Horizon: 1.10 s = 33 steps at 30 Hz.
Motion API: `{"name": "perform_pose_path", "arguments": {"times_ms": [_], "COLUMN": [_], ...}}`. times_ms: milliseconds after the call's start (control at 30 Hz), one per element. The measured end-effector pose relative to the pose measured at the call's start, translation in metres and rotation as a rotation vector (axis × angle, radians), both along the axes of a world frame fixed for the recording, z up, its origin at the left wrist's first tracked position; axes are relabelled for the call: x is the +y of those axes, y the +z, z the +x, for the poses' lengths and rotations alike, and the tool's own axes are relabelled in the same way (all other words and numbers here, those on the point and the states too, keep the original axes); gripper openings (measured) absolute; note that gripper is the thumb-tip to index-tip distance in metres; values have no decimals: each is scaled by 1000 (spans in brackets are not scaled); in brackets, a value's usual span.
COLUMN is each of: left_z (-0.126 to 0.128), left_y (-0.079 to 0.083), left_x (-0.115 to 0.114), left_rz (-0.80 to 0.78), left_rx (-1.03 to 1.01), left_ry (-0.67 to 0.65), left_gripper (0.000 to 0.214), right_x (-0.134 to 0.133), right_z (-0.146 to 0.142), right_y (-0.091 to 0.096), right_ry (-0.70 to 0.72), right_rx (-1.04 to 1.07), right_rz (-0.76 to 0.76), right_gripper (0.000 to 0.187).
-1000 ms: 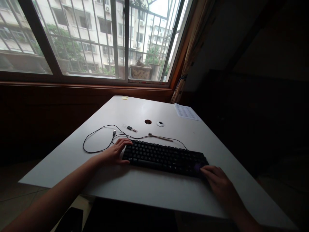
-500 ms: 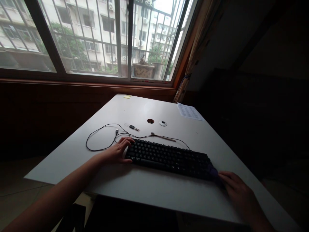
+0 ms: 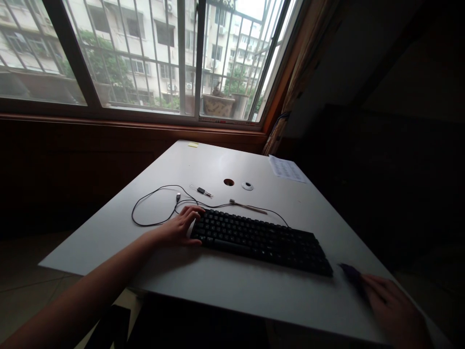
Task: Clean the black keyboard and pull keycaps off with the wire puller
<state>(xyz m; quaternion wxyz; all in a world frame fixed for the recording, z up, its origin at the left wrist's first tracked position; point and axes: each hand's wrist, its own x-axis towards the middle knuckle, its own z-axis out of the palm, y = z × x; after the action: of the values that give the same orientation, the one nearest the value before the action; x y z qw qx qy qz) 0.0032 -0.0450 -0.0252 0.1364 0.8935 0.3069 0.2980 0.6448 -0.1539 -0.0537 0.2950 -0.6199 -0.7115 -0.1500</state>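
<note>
A black keyboard point(image 3: 261, 239) lies across the near part of a white table point(image 3: 218, 286). My left hand point(image 3: 180, 225) rests at the keyboard's left end, fingers curled over its corner. My right hand point(image 3: 394, 310) is at the table's near right corner, away from the keyboard, with a small dark purple thing point(image 3: 349, 272) at its fingertips. Whether the fingers grip it is too dark to tell.
A black cable point(image 3: 156, 208) with a USB plug loops left of the keyboard. A small tool point(image 3: 203, 191), a thin stick point(image 3: 249, 207), a table hole point(image 3: 228, 182), a white ring point(image 3: 247, 186) and a paper sheet point(image 3: 286, 169) lie behind. Barred window point(image 3: 152, 53) beyond.
My right hand has slid from the keyboard's right end out toward the table's near right corner, the purple thing going with it. My left hand has stayed put.
</note>
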Motion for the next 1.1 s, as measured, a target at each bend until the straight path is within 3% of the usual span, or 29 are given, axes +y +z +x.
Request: {"name": "perform_pose_path", "arguments": {"times_ms": [100, 267, 433, 567, 667, 767, 1100], "left_z": [-2, -10, -13, -11, -10, -10, -11], "left_y": [1, -1, 0, 3, 3, 3, 2], "left_x": [0, 2, 3, 2, 1, 1, 3], "left_rz": [-28, -85, -109, -96, -100, -96, -141], "left_rx": [3, 16, 51, 70, 76, 87, 79], "left_ry": [22, 29, 45, 49, 61, 68, 66], "left_gripper": [64, 88, 101, 108, 107, 106, 106], "right_x": [9, 44, 75, 90, 95, 95, 83], "right_z": [-53, -189, -320, -386, -406, -407, -349], "right_y": [19, 48, 59, 59, 55, 53, 55], "right_ry": [31, 354, 765, 916, 946, 936, 871], "right_rx": [27, 162, 195, 16, -90, -140, -67], "right_rz": [44, 35, -69, -105, -112, -130, -160], "right_gripper": [29, 18, 25, 25, 21, 21, 30]}}
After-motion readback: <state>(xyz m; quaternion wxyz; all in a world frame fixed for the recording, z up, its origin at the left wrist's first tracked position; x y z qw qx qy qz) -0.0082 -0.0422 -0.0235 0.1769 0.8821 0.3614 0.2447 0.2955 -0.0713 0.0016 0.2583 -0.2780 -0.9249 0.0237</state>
